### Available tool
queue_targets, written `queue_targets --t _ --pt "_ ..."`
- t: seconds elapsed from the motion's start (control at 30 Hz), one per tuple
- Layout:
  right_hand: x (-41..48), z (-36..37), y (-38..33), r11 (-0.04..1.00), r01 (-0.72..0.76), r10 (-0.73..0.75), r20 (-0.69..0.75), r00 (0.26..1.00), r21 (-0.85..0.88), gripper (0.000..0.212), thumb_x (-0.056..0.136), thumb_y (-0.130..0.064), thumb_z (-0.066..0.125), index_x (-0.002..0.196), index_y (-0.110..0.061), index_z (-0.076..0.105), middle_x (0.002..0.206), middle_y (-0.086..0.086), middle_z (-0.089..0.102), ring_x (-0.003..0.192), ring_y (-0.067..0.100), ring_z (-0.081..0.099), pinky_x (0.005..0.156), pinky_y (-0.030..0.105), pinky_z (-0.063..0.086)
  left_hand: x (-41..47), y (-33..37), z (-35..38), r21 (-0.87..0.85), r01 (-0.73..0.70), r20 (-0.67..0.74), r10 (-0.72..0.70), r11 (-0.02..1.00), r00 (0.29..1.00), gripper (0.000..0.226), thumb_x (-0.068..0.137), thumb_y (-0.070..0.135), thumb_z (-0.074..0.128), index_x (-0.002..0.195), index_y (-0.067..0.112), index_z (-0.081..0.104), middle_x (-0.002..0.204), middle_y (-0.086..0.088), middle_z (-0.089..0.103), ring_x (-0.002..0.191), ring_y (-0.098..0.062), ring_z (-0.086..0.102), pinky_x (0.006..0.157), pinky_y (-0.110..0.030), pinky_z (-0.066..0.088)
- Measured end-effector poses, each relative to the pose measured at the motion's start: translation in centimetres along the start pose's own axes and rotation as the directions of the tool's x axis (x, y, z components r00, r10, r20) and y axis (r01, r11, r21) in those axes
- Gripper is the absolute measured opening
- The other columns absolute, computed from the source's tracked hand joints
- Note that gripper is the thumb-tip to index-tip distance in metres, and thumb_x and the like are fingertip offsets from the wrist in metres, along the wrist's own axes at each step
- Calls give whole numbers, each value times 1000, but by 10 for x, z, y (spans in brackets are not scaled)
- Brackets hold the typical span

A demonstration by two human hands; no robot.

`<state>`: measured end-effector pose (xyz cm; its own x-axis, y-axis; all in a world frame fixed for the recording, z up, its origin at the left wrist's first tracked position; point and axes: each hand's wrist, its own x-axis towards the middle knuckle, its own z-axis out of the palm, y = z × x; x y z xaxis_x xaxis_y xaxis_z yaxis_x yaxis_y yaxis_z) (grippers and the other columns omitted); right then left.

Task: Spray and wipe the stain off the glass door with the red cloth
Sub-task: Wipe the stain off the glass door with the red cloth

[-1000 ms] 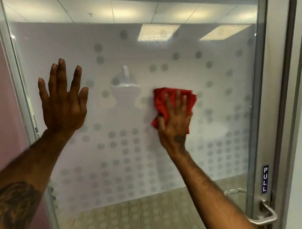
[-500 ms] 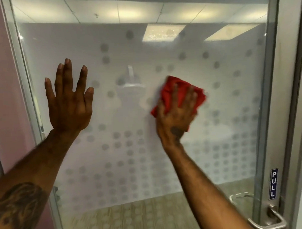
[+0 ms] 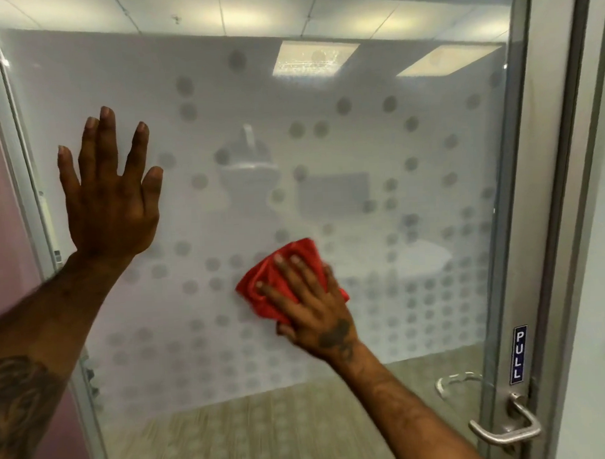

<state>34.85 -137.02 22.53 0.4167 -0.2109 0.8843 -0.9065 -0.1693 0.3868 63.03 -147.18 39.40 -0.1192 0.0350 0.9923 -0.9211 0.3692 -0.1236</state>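
The frosted glass door [image 3: 324, 98] with a grey dot pattern fills the view. My right hand [image 3: 314, 304] presses the crumpled red cloth [image 3: 262, 285] flat against the glass, low and centre, with fingers spread over it. My left hand [image 3: 111, 198] rests palm-flat on the glass at the upper left, fingers apart and holding nothing. I cannot make out a stain on the glass. No spray bottle is in view.
A metal lever handle [image 3: 507, 431] sits at the door's lower right, below a blue PULL label [image 3: 516, 354]. The metal frame [image 3: 563, 186] runs down the right side. A pink wall [image 3: 6, 239] borders the left edge.
My right hand has swept the red cloth down and slightly left across the glass. My left hand has stayed flat on the glass.
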Motion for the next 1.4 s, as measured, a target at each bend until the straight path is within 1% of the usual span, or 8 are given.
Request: queue_targets --t 0.13,0.33,0.47,0.63,0.83,1.03,1.2,1.4 --pt "7 -29 66 931 -342 340 -37 940 -123 66 85 -50 52 147 -29 45 159 15 30 150 29 19 112 59 24 0 1 -1 3 -1 4 1 1000 1000 57 110 46 23 163 32 7 171 -7 6 159 -23 5 125 -48 0" --pt "-37 -46 93 668 -743 739 -88 668 -31 71 84 -38 46 153 -26 33 165 14 14 151 34 12 109 65 28 0 3 -2 9 7 7 -7 1000 1000 57 110 46 23 163 32 5 171 -8 8 159 -25 7 125 -54 7" --pt "-65 -25 45 518 -851 854 -95 511 84 69 84 -33 44 152 -19 36 162 19 17 149 39 16 109 69 26 0 3 -3 3 15 9 -15 1000 1000 56 110 46 22 163 33 7 171 -7 9 158 -25 7 125 -54 7" --pt "-81 7 -36 674 -734 735 24 678 81 72 78 -38 50 148 -28 33 161 20 14 148 37 13 106 70 25 0 4 -3 23 11 8 -12 1000 1000 56 111 46 23 163 32 9 171 -8 10 158 -24 8 125 -54 9" --pt "-39 29 -72 975 -197 191 61 980 106 71 85 -44 60 151 -34 37 163 15 19 151 34 17 109 65 25 0 3 -3 35 14 17 -15 999 1000 57 110 47 22 163 31 11 171 -7 10 158 -23 8 126 -54 10" --pt "94 10 -27 982 158 -146 -115 983 105 55 96 -50 44 144 -24 50 155 14 38 149 33 26 113 59 25 1 2 -5 10 19 35 -19 1000 999 56 110 46 18 163 30 13 171 -7 10 158 -24 8 125 -55 10" --pt "164 -26 37 981 -187 177 -180 968 -44 54 94 -48 53 143 -28 50 156 13 38 148 33 28 108 55 29 1 2 -6 2 26 42 -26 1000 999 56 110 46 18 163 30 14 171 -5 9 158 -23 8 125 -54 9" --pt "90 -63 79 818 -571 564 -107 819 -64 59 92 -36 50 149 -25 42 159 16 30 146 39 27 102 54 41 2 2 -6 -6 32 75 -31 999 997 56 109 46 19 163 31 15 172 -4 8 158 -23 8 125 -52 6"
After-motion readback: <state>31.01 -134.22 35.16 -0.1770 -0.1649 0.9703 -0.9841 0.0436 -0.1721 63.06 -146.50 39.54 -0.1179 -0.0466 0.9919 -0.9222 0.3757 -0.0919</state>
